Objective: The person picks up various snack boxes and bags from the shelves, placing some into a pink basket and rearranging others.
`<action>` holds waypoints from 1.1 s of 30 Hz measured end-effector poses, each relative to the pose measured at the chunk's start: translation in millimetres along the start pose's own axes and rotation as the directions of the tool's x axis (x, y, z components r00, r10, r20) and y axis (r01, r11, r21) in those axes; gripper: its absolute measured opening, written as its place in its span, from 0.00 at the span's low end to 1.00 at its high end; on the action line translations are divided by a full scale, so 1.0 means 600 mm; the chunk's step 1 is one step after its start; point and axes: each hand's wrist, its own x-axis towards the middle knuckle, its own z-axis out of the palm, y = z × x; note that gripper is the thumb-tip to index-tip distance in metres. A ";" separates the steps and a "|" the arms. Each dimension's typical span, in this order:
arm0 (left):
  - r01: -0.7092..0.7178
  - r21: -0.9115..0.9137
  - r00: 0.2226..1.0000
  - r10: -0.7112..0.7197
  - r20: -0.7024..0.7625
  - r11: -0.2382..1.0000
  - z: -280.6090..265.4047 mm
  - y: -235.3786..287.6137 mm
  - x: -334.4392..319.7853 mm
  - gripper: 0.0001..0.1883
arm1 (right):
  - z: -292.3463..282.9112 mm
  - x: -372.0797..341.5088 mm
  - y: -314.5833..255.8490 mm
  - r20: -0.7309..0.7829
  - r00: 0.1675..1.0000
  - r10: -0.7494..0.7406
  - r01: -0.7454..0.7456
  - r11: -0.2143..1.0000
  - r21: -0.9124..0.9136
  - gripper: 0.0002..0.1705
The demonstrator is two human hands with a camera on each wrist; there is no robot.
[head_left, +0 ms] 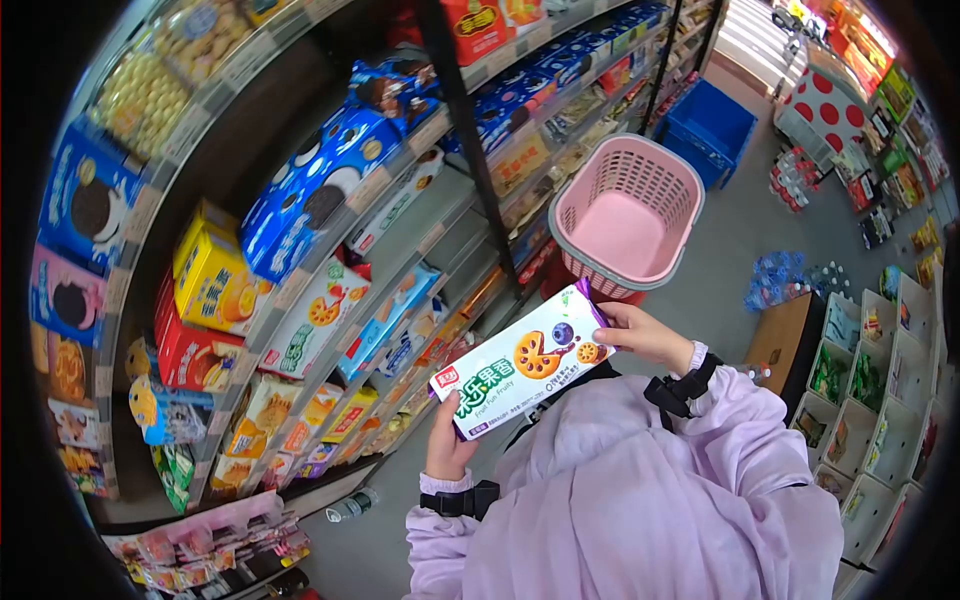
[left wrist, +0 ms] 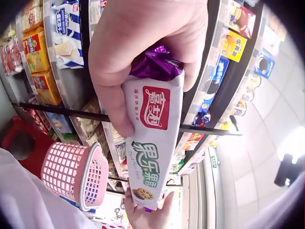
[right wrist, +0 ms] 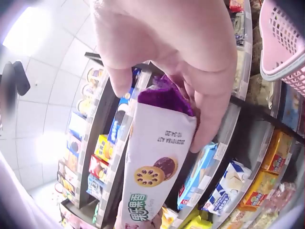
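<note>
A white biscuit pack point(head_left: 490, 372) with purple ends is held up at chest height, its front printed with a cookie and blueberries. My left hand point(head_left: 449, 442) grips the end with the red logo, thumb on the front. The other end is in my right hand point(head_left: 640, 335), thumb over the face near the corner. The left wrist view shows the pack's narrow side point(left wrist: 153, 119) and my fingers on both sides of the crimped purple end point(left wrist: 157, 64). In the right wrist view, a printed date lies on the side near the purple wrapper end point(right wrist: 164, 95).
Shelves on the left hold blue biscuit packs point(head_left: 320, 190), yellow boxes point(head_left: 215, 270) and a similar white pack point(head_left: 318, 312). A pink basket point(head_left: 628, 215) stands ahead, before a blue crate point(head_left: 708, 125). White bins point(head_left: 855, 440) line the right. A bottle point(head_left: 353, 504) lies on the floor.
</note>
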 end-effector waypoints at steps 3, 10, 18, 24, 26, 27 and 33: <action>0.090 0.053 0.996 -0.090 0.012 0.995 0.041 -0.008 0.038 0.20 | -0.051 0.000 0.007 -0.079 0.997 0.025 -0.030 0.998 -0.062 0.29; 0.096 0.339 0.992 -0.118 0.043 0.936 0.147 -0.040 0.165 0.22 | -0.165 0.000 -0.035 -0.394 0.919 0.037 -0.037 0.999 0.008 0.24; 0.011 0.299 0.999 -0.022 0.033 0.954 0.292 -0.125 0.400 0.19 | -0.417 0.100 -0.101 -0.543 0.840 0.000 0.111 0.979 0.171 0.18; -0.036 0.183 0.995 0.053 -0.089 0.983 0.328 -0.233 0.564 0.16 | -0.578 0.217 -0.054 -0.588 0.797 0.138 0.175 0.880 0.442 0.15; -0.017 0.259 0.977 0.072 -0.202 0.966 0.286 -0.284 0.635 0.15 | -0.620 0.256 -0.017 -0.611 0.763 0.210 0.144 0.867 0.478 0.13; -0.009 0.297 0.958 0.093 -0.271 0.955 0.271 -0.305 0.665 0.14 | -0.645 0.272 0.010 -0.625 0.739 0.251 0.112 0.869 0.482 0.12; 0.337 0.607 0.765 0.166 -0.622 0.720 0.245 -0.320 0.758 0.19 | -0.728 0.348 0.121 -0.585 0.703 0.405 -0.020 0.833 0.554 0.11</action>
